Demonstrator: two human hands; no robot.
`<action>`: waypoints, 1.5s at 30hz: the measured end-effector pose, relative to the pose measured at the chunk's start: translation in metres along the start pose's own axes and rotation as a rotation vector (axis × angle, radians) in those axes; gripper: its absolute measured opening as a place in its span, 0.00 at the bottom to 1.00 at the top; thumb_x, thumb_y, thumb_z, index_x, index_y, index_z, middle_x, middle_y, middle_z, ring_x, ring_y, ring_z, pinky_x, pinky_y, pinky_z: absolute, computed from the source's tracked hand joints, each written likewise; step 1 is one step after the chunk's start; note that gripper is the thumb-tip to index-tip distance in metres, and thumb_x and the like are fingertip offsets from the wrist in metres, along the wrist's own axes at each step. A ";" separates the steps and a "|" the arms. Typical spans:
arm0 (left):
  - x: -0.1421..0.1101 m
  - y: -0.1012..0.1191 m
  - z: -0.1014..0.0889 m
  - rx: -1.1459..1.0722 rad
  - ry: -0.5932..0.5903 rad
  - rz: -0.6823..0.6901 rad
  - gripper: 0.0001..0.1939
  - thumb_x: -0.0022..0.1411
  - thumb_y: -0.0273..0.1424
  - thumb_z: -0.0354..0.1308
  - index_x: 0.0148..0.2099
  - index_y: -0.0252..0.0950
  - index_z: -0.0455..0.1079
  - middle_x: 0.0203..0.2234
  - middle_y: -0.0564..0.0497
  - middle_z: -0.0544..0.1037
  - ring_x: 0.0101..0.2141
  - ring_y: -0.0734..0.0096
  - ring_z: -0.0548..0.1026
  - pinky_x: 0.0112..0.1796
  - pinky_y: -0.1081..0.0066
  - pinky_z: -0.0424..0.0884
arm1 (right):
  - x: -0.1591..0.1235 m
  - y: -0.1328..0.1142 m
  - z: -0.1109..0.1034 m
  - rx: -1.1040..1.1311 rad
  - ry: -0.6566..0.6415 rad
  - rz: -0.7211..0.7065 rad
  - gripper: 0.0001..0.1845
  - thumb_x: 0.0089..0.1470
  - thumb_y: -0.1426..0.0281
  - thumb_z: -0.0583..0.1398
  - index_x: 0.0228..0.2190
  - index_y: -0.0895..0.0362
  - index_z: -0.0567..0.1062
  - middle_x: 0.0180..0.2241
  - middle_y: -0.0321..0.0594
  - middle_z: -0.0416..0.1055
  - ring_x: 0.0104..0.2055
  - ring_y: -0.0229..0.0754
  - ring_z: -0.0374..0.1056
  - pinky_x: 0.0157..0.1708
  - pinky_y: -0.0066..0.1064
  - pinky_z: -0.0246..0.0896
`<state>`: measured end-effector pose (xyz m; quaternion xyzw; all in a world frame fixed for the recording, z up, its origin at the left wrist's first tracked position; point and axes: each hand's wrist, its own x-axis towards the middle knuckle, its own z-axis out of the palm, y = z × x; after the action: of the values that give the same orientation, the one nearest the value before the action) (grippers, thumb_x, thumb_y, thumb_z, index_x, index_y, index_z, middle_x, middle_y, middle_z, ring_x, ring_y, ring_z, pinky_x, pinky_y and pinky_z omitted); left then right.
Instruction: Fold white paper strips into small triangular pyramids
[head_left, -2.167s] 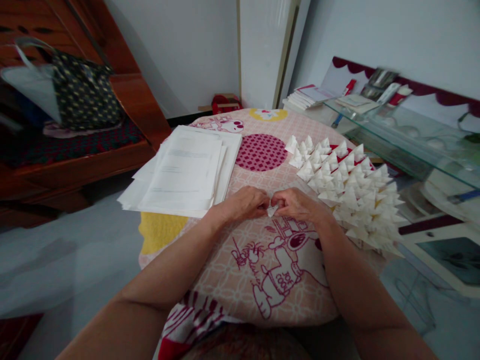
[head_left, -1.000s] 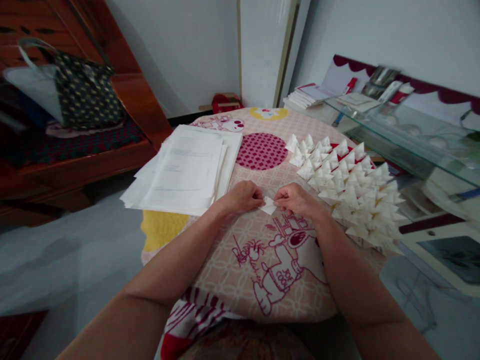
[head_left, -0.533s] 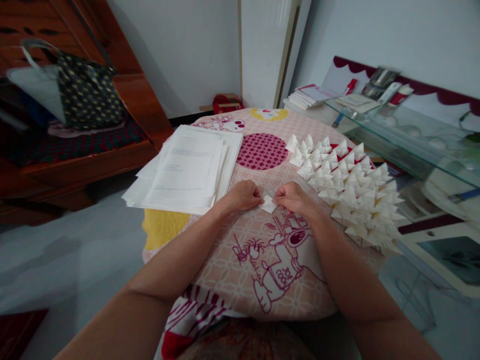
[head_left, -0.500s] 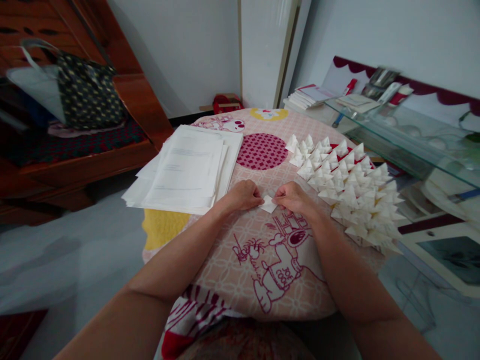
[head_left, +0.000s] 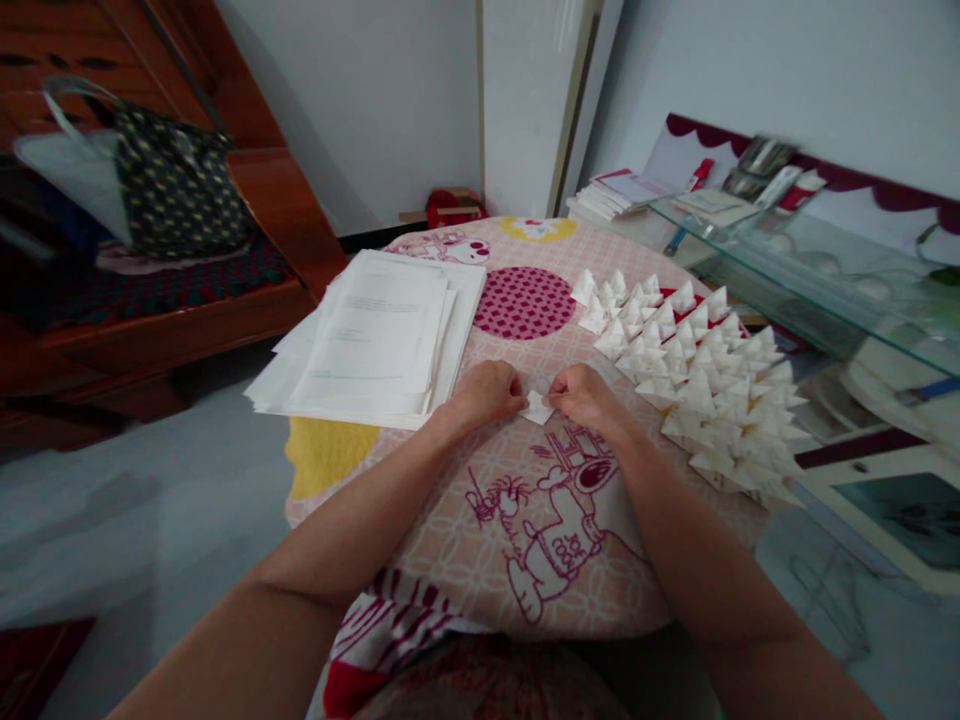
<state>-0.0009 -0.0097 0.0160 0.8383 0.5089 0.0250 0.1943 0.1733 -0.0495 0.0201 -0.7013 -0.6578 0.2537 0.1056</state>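
Between my two hands, low over the patterned tablecloth, is a small folded piece of white paper. My left hand pinches its left edge, fingers closed. On the opposite side my right hand grips the right edge between thumb and fingers. The fingertips cover both ends of the paper, so its full shape is hidden. Right of my hands stand rows of pointed folded paper pieces, partly over something red. A stack of white paper sheets, some with printed lines, lies to the left.
On the right, a glass shelf holds booklets, a metal container and other items. A wooden bench on the left carries a dark patterned bag. A red object sits on the floor behind the table.
Hardly anything differs. Both hands keep their hold on the small folded paper in the same spot, with only a very slight shift of the fingers.
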 end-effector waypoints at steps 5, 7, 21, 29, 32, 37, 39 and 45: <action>0.002 -0.001 0.002 -0.140 -0.005 -0.032 0.10 0.56 0.31 0.63 0.37 0.32 0.83 0.27 0.46 0.81 0.30 0.67 0.76 0.35 0.70 0.67 | 0.000 0.002 0.001 0.040 0.020 -0.032 0.07 0.54 0.71 0.65 0.25 0.58 0.77 0.21 0.40 0.72 0.27 0.40 0.70 0.25 0.27 0.59; 0.003 -0.001 0.003 -0.209 -0.005 -0.051 0.09 0.56 0.30 0.62 0.35 0.32 0.82 0.24 0.48 0.79 0.28 0.69 0.74 0.33 0.71 0.66 | 0.002 0.006 0.003 0.077 0.024 -0.044 0.08 0.53 0.72 0.65 0.23 0.57 0.75 0.19 0.38 0.70 0.23 0.37 0.68 0.22 0.27 0.56; 0.005 -0.001 0.007 -0.437 0.012 -0.038 0.06 0.51 0.27 0.61 0.26 0.31 0.79 0.17 0.53 0.72 0.22 0.74 0.67 0.27 0.72 0.59 | 0.018 0.030 0.008 0.519 -0.185 -0.041 0.03 0.52 0.71 0.67 0.30 0.56 0.77 0.16 0.31 0.67 0.12 0.31 0.56 0.11 0.24 0.48; 0.005 -0.004 0.009 -0.611 -0.065 0.099 0.07 0.53 0.28 0.61 0.26 0.32 0.76 0.16 0.56 0.70 0.19 0.79 0.64 0.24 0.76 0.57 | 0.015 0.028 -0.003 0.614 -0.272 -0.081 0.07 0.48 0.70 0.67 0.23 0.57 0.75 0.12 0.27 0.62 0.11 0.27 0.51 0.10 0.20 0.40; 0.004 -0.011 0.006 -0.805 -0.224 0.134 0.09 0.57 0.31 0.60 0.28 0.32 0.75 0.15 0.57 0.69 0.17 0.81 0.63 0.20 0.78 0.55 | 0.012 0.029 -0.010 0.730 -0.294 -0.070 0.06 0.46 0.69 0.66 0.23 0.58 0.75 0.11 0.26 0.61 0.10 0.27 0.49 0.10 0.20 0.38; 0.003 -0.015 0.000 -0.915 -0.405 0.092 0.09 0.56 0.30 0.62 0.25 0.31 0.73 0.18 0.52 0.75 0.17 0.80 0.68 0.19 0.79 0.60 | 0.010 0.032 -0.015 0.794 -0.307 -0.106 0.08 0.42 0.68 0.66 0.23 0.58 0.74 0.11 0.25 0.60 0.10 0.27 0.48 0.10 0.20 0.39; 0.003 -0.015 -0.001 -0.922 -0.436 0.082 0.08 0.55 0.29 0.63 0.26 0.30 0.74 0.17 0.52 0.75 0.16 0.81 0.68 0.20 0.79 0.61 | 0.009 0.032 -0.016 0.784 -0.312 -0.120 0.08 0.43 0.68 0.66 0.24 0.58 0.74 0.11 0.26 0.61 0.11 0.27 0.49 0.10 0.20 0.39; 0.003 -0.016 0.000 -0.908 -0.474 0.089 0.06 0.55 0.27 0.63 0.27 0.30 0.75 0.18 0.51 0.76 0.17 0.80 0.68 0.20 0.78 0.61 | 0.006 0.029 -0.015 0.737 -0.297 -0.155 0.09 0.43 0.66 0.68 0.24 0.58 0.74 0.12 0.26 0.63 0.11 0.27 0.50 0.10 0.20 0.41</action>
<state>-0.0133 -0.0008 0.0099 0.6731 0.3525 0.0610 0.6473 0.2057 -0.0439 0.0178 -0.5205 -0.5818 0.5624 0.2728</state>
